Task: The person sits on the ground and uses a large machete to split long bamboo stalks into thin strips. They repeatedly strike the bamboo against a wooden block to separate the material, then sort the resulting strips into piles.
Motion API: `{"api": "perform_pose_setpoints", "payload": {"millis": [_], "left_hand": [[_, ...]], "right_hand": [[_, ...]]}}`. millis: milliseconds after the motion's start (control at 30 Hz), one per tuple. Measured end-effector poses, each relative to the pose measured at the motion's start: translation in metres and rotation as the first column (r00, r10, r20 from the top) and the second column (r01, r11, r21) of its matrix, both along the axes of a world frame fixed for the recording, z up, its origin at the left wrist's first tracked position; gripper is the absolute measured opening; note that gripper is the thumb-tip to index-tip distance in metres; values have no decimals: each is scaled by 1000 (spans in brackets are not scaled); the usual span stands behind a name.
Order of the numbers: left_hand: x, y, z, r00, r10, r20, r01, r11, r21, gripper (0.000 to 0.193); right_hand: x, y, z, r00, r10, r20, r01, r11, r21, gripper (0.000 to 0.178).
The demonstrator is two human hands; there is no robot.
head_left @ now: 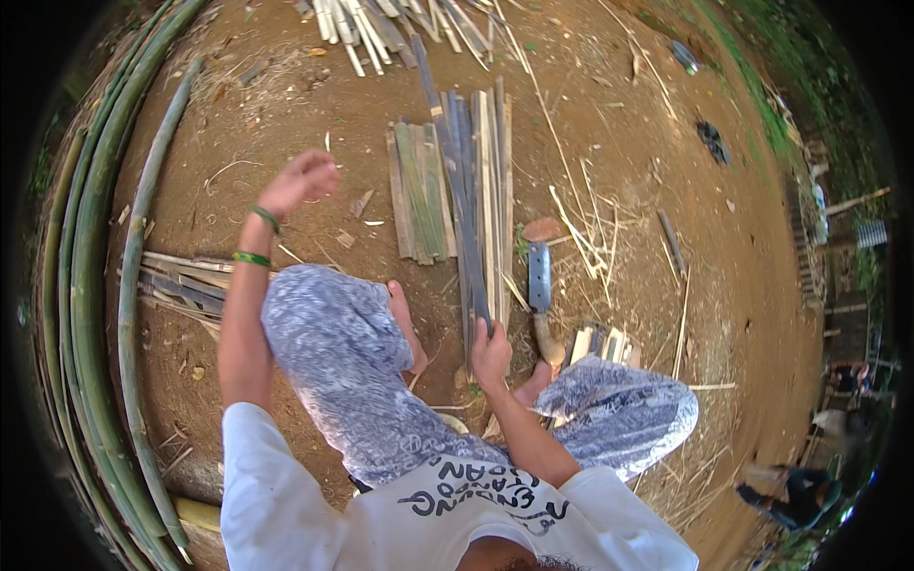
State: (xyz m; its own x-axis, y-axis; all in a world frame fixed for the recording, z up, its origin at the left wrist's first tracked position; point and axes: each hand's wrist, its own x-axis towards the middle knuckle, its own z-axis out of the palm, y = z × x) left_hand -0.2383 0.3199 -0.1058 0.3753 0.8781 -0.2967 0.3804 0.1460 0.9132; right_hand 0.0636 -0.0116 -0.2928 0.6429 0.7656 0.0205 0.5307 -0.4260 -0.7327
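You sit on bare brown earth in a white shirt and mottled grey-and-white trousers (333, 333), knees spread. Your right hand (491, 354), between your knees, grasps the near end of a long, flat, dark grey strip that looks like split bamboo (470, 249), fingers wrapped around it. The strip runs away from you, over a bundle of long dark and pale slats (492, 171), its far end near a pile of pale sticks (357, 33).

Your left hand (303, 181) is raised out beyond your left knee, its fingers loosely curled and released; green bands (252, 258) circle that wrist.

Just left of the long bundle lies a row of shorter, greenish-brown flat slats (419, 195). To its right, a blade of blue-grey metal with a curved wooden handle (539, 276) lies on the ground, handle toward your right foot (533, 383). Cut pale and dark pieces (605, 344) sit beside your right knee. Along the far left stretch thick, round green bamboo poles (93, 238).
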Motion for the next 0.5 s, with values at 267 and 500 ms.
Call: {"api": "perform_pose_setpoints", "payload": {"millis": [267, 500], "left_hand": [[79, -8, 62, 846, -376, -379, 402, 916, -10, 43], [168, -41, -84, 809, -404, -427, 423, 904, -55, 40]], "right_hand": [[13, 10, 21, 990, -99, -104, 94, 994, -50, 43], [8, -17, -4, 987, -146, -65, 139, 985, -101, 42]]}}
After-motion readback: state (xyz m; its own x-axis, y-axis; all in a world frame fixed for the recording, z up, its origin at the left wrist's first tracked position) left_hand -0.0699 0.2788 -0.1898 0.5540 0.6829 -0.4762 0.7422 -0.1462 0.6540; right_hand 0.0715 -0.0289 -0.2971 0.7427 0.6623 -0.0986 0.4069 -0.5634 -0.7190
